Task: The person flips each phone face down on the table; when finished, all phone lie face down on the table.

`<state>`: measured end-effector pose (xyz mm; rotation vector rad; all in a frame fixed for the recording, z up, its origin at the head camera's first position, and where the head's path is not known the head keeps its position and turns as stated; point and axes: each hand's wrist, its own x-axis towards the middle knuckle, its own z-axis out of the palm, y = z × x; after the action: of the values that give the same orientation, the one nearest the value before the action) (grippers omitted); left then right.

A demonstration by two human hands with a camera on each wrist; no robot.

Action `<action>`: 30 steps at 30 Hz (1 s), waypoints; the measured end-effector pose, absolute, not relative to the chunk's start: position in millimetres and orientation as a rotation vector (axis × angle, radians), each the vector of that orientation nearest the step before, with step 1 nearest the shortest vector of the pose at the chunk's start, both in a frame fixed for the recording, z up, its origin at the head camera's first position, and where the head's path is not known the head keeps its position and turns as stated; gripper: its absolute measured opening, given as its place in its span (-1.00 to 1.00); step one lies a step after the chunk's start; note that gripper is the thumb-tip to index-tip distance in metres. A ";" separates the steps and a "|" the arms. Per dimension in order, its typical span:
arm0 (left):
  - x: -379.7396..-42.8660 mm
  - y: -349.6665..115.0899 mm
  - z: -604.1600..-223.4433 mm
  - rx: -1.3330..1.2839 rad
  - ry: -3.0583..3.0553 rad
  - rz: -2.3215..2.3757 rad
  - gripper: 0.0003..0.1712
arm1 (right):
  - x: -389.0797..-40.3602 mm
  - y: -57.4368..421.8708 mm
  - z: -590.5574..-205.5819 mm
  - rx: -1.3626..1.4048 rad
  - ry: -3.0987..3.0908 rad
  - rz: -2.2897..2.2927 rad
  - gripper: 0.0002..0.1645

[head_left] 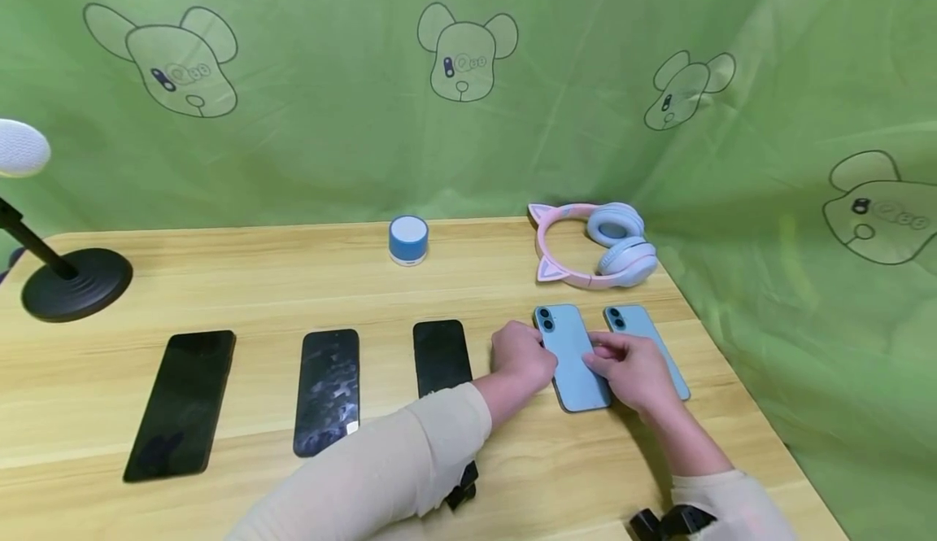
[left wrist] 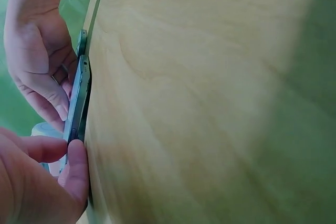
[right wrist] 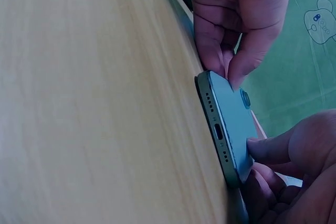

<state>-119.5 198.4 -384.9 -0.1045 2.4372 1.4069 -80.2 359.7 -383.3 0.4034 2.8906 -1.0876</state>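
A light blue phone (head_left: 577,374) lies back side up, its two camera lenses at the upper left corner, between both hands. My left hand (head_left: 522,355) pinches its left long edge between thumb and finger. From the opposite side, my right hand (head_left: 635,372) grips the right edge, the thumb on the back and fingers at the side. In the right wrist view the phone (right wrist: 231,129) shows its bottom end with the charging port, close over the tabletop. A second blue phone (head_left: 668,355), also back up, lies just right of it, partly hidden by the right hand.
Three dark phones, a large one (head_left: 180,407), a middle one (head_left: 327,390) and a nearer one (head_left: 442,354) partly under the left sleeve, lie leftward, screens up. Behind are a small blue speaker (head_left: 407,240) and cat-ear headphones (head_left: 622,260). A round black stand base (head_left: 76,285) sits far left.
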 end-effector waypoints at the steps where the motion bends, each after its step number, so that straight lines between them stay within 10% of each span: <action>1: -119.4 198.3 -384.1 -0.094 2.442 1.388 -0.81 | -80.1 359.4 -383.4 0.405 2.888 -1.091 -0.54; 30: -124.4 195.4 -379.4 0.011 2.503 1.169 -0.72 | -82.5 355.6 -380.8 0.371 2.895 -0.999 -0.53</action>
<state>-124.4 195.4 -379.4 0.0110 2.5029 1.1693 -82.5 355.6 -380.8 0.3713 2.8953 -0.9988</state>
